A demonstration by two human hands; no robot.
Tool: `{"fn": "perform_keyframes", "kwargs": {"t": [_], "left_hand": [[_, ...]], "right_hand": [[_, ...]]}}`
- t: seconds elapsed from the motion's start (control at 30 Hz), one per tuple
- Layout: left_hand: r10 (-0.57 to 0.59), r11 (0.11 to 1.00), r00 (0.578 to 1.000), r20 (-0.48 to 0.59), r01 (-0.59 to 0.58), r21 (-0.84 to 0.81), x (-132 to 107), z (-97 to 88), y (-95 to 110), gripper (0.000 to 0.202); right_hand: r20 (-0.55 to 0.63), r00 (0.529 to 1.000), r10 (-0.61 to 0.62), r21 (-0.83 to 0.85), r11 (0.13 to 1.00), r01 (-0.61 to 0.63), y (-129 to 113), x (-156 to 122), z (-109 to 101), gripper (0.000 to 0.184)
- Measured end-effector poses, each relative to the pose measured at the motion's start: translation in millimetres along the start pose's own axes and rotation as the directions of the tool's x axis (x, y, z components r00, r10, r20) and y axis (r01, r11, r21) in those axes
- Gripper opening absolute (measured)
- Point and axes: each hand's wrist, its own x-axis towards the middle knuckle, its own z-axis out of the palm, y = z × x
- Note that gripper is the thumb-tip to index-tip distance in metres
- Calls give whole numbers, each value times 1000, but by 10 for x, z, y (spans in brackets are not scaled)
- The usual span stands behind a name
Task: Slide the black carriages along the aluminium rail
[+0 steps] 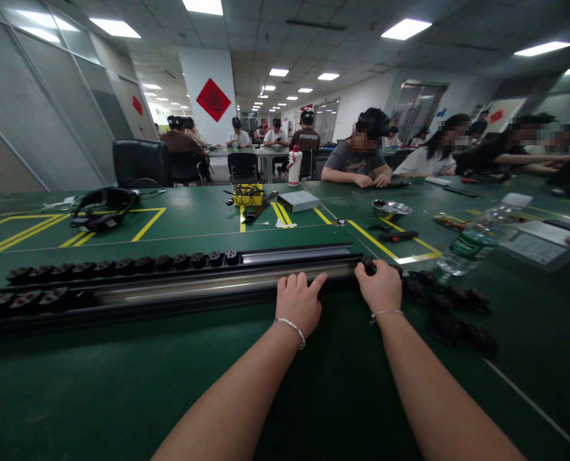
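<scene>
Two long black and silver metal rails (179,285) lie across the green table in front of me. Rows of small black parts (121,264) sit in their left stretches. My left hand (298,301) rests on the near rail with its fingers curled over the top edge. My right hand (380,286) is closed at the rail's right end, pinching a small black part (367,262) there. A loose pile of the same black parts (450,314) lies on the table just right of my right hand. Both wrists wear thin bracelets.
A clear plastic bottle (476,240) lies at the right, near a metal bowl (391,208) and a black tool (397,235). A headset (103,208), a yellow box (249,194) and a grey box (298,200) sit farther back. Several people work at tables beyond.
</scene>
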Motion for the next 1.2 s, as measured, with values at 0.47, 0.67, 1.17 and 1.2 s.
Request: {"fn": "perform_keyframes", "kwargs": {"t": [0.47, 0.67, 1.17, 1.2], "left_hand": [[-10, 1000, 1000, 26, 10, -3, 4, -32, 8, 53], [-11, 1000, 1000, 9, 11, -5, 2, -24, 12, 52], [-5, 1000, 1000, 13, 5, -3, 2, -18, 8, 52], [0, 1000, 1000, 10, 0, -5, 1, -12, 6, 52]], "right_hand": [[38, 999, 26, -9, 1000, -26, -37, -2, -45, 34], [47, 999, 26, -24, 999, -25, -40, -2, -49, 34], [18, 999, 36, -51, 998, -35, -23, -1, -38, 38], [24, 998, 50, -53, 997, -48, -26, 0, -46, 38]]}}
